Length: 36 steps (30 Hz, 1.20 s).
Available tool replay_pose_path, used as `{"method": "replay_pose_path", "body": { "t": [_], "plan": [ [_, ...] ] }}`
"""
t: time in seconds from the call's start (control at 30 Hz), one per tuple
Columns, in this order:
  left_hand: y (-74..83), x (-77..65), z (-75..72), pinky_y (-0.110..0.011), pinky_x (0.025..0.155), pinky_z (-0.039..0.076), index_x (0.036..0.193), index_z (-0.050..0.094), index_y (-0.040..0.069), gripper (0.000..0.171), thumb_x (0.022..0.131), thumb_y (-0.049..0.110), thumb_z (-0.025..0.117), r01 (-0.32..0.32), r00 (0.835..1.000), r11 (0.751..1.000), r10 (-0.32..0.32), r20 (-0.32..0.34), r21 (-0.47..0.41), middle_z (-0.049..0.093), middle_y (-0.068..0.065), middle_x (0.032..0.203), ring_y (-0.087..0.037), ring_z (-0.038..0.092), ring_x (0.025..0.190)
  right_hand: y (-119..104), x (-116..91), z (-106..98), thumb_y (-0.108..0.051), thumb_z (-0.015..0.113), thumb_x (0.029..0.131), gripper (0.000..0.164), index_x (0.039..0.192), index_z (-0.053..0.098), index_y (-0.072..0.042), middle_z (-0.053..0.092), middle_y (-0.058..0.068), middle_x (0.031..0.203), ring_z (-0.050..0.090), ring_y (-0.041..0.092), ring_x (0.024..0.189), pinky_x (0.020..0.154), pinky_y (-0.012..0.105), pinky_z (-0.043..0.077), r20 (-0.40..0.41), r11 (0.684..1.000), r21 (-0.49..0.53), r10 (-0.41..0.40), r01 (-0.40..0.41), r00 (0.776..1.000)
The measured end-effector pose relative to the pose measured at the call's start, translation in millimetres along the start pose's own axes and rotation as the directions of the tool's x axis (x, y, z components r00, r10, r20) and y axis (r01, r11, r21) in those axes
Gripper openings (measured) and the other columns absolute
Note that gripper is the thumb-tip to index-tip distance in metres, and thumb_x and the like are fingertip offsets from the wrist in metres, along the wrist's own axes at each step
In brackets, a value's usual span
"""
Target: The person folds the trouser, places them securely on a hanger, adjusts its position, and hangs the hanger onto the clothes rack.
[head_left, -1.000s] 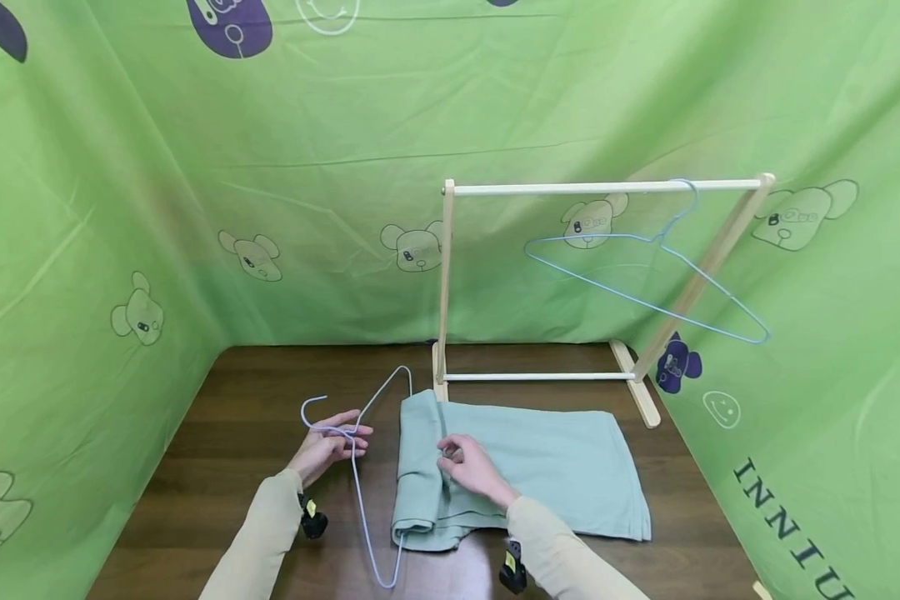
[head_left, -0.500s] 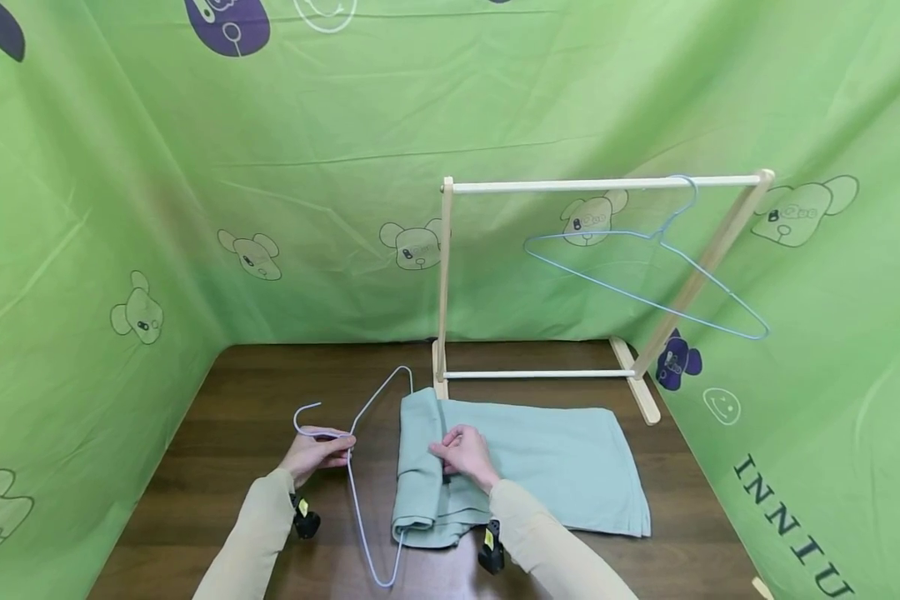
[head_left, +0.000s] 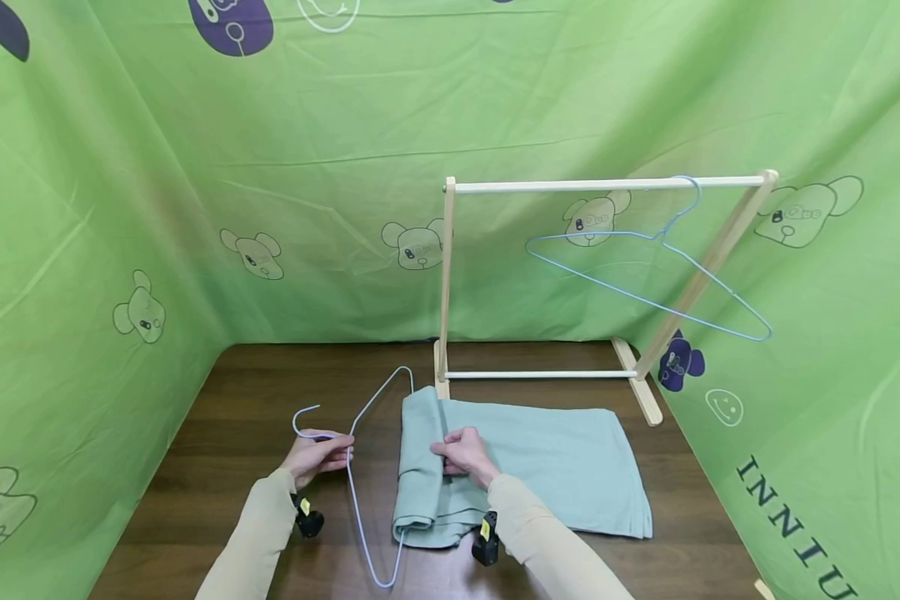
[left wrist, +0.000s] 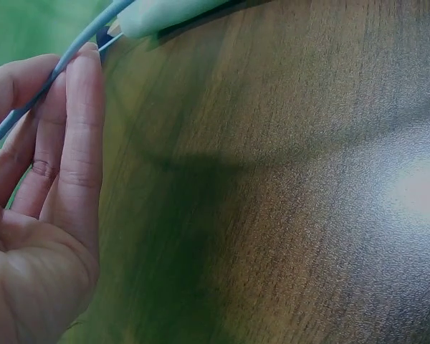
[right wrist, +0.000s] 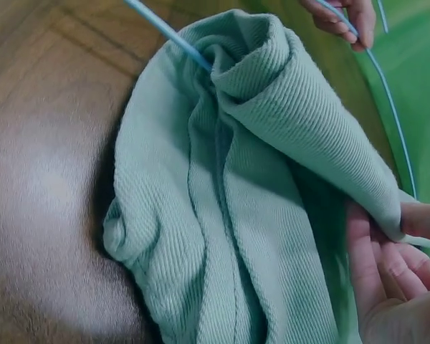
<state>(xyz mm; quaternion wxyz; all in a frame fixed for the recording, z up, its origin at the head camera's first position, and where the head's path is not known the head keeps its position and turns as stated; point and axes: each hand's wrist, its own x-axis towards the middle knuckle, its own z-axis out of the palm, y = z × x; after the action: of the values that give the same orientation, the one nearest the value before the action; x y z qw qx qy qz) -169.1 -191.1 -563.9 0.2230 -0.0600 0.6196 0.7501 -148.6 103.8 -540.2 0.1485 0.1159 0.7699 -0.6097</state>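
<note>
A blue wire hanger (head_left: 357, 508) lies on its side, its hook toward the left. My left hand (head_left: 317, 457) pinches it near the hook's neck; the left wrist view shows the wire between thumb and fingertips. Pale green ribbed trousers (head_left: 547, 467) lie folded lengthwise, with their left end turned over the hanger's bottom bar. Most of that bar is hidden in the cloth, and it emerges at the near end of the fold. My right hand (head_left: 467, 457) pinches the free edge of this turned-over flap, thumb on top and fingers beneath.
Behind the trousers stands a wooden rack (head_left: 446, 283) with a white top rail (head_left: 555, 187). A second blue hanger (head_left: 607, 287) hangs near the rail's right end. Green printed cloth (head_left: 330, 208) walls in the brown wooden table (head_left: 255, 383) at the back and sides.
My left hand has gone from spread fingers behind the hanger to a pinch on it, and the hook has dipped slightly. My right hand has shifted a little left along the flap's edge.
</note>
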Motion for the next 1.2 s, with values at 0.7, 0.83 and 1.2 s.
{"method": "replay_pose_path", "body": {
  "t": [0.7,0.83,1.2],
  "plan": [
    [-3.8,-6.1,-11.1,-0.023,0.070,0.061,0.099,0.072,-0.001,0.011,0.096,0.003,0.063,-0.003,1.000,0.999,0.004,0.025,-0.045,0.076,-0.002,0.078,-0.008,0.074,0.071,-24.5,-4.2,20.8,0.001,0.065,0.090,0.025,0.076,0.049,-0.011,0.064,-0.001,0.070,0.063,0.008,0.058,0.062,0.025,0.060,0.203,0.960,0.282,-0.057,-0.003,0.978],
    [-5.6,-6.9,-12.5,-0.023,0.071,0.061,0.101,0.073,0.000,0.012,0.096,0.004,0.063,-0.013,0.999,0.998,0.015,0.036,-0.060,0.076,-0.001,0.079,-0.008,0.074,0.072,-29.7,-7.5,23.4,0.000,0.066,0.091,0.021,0.080,0.050,-0.010,0.066,-0.001,0.071,0.064,0.008,0.058,0.062,0.024,0.060,0.206,0.954,0.299,-0.068,0.003,0.976],
    [-5.3,-14.1,-10.7,-0.021,0.070,0.060,0.085,0.075,0.017,0.028,0.099,0.001,0.057,-0.028,0.999,0.995,0.032,0.042,-0.094,0.076,0.004,0.077,-0.006,0.074,0.072,-50.8,-16.0,29.0,-0.001,0.063,0.093,0.021,0.079,0.052,-0.011,0.069,-0.002,0.073,0.069,0.010,0.061,0.068,0.026,0.061,0.249,0.938,0.345,-0.114,0.022,0.962]
  ]
}}
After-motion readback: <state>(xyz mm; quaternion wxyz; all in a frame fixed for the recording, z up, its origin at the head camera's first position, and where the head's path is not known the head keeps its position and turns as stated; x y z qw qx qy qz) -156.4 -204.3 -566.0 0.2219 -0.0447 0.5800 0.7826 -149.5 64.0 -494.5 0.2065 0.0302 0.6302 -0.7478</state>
